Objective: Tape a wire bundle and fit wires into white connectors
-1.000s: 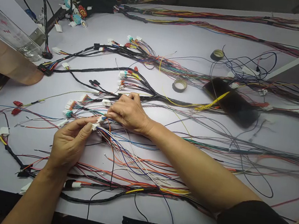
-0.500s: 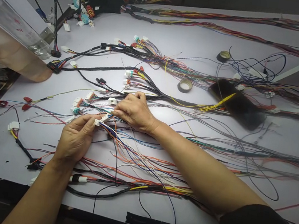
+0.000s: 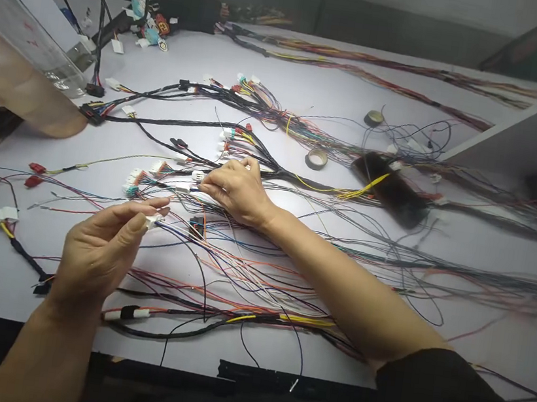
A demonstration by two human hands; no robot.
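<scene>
My left hand [image 3: 107, 242] pinches a small white connector [image 3: 154, 220] between thumb and forefinger. White, blue and other thin wires [image 3: 221, 257] run from it to the right across the table. My right hand [image 3: 238, 187] is closed at the fingertips on short blue wires just behind another white connector [image 3: 182, 188], which points left; the fingers partly hide these wires. A further white connector [image 3: 198, 176] lies just above it. To the left are connectors with orange and teal parts [image 3: 133, 182]. A black connector [image 3: 196, 226] lies below my right hand.
Taped wire harnesses [image 3: 301, 180] cross the white table. A dark phone [image 3: 391, 189] and two tape rolls [image 3: 316, 159] [image 3: 374, 118] lie among wires at the right. A clear container [image 3: 33, 31] and a tan cylinder [image 3: 26, 90] stand at the left.
My hands have moved apart. The two white connectors, close together before, are now separated: my left hand has drawn its one left, and the right hand's one sits higher up. The view has shifted slightly.
</scene>
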